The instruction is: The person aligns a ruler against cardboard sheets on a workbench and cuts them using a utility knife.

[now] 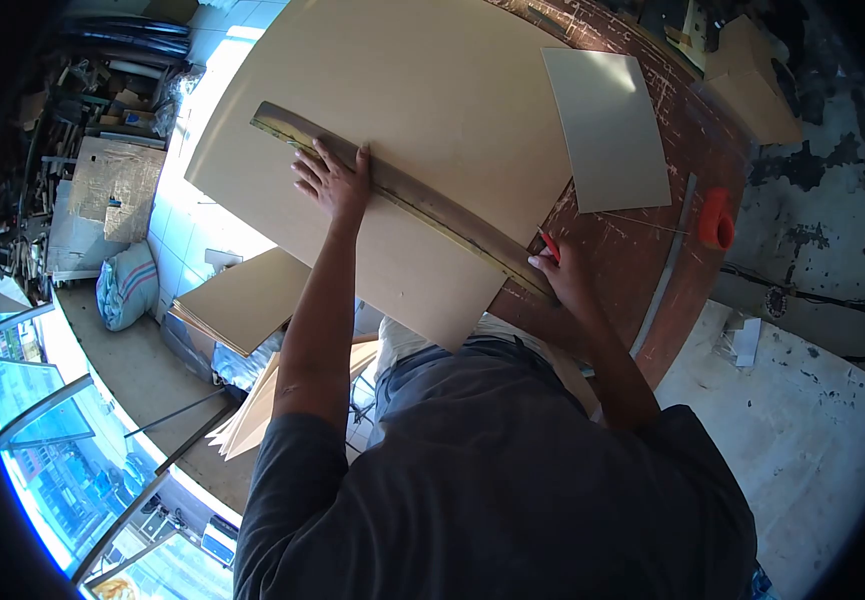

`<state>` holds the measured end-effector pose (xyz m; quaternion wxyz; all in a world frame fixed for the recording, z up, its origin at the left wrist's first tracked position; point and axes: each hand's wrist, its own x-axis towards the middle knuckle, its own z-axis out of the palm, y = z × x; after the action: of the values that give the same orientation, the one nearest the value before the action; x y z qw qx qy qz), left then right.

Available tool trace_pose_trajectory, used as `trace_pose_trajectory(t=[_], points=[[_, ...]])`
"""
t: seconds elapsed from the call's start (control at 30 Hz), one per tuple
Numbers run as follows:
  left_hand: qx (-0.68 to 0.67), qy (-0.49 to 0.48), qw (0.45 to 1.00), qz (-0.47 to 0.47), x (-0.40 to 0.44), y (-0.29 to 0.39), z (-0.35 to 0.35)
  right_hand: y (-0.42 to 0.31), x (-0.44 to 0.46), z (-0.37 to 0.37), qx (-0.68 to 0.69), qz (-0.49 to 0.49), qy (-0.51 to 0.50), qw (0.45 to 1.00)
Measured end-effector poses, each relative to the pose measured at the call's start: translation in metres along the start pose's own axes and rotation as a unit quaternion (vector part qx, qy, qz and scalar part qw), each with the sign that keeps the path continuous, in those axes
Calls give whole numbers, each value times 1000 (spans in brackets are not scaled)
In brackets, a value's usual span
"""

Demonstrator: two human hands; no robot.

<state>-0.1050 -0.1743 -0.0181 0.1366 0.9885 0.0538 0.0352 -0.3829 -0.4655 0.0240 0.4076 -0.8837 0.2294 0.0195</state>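
Observation:
A large sheet of brown cardboard (432, 90) lies across the worktable, with a long straightedge (432, 207) set diagonally over it. My left hand (335, 183) rests flat on the upper part of the straightedge, fingers spread, pressing it against the sheet. Near the other end of the straightedge, by the cardboard's right edge, my right hand (567, 275) is closed around a slim red tool (549, 243). Its thin tip points up and away from me. Whether it is a pen or a cutter, I cannot make out.
A smaller grey board (607, 130) and an orange-red tape roll (715, 218) lie on the reddish-brown, scratched table (607, 245). A metal strip (664, 265) runs along its right side. Stacked cardboard sheets (242, 295) stand at left, below table level. A cardboard box (749, 85) sits far right.

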Motion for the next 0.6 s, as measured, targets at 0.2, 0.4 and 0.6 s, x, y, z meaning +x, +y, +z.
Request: trace_pose_trajectory(t=[0.2,0.4,0.6], points=[[-1,-1,1000,-3,0,0,1,-5,0,-4,4,13,-9,1000],[2,5,1000,2,0,-1,2,-6,0,-4,23,0,3,1000],[-4,11,1000,5,0,-1,4,-5,-1,-3,4,-13,1,1000]])
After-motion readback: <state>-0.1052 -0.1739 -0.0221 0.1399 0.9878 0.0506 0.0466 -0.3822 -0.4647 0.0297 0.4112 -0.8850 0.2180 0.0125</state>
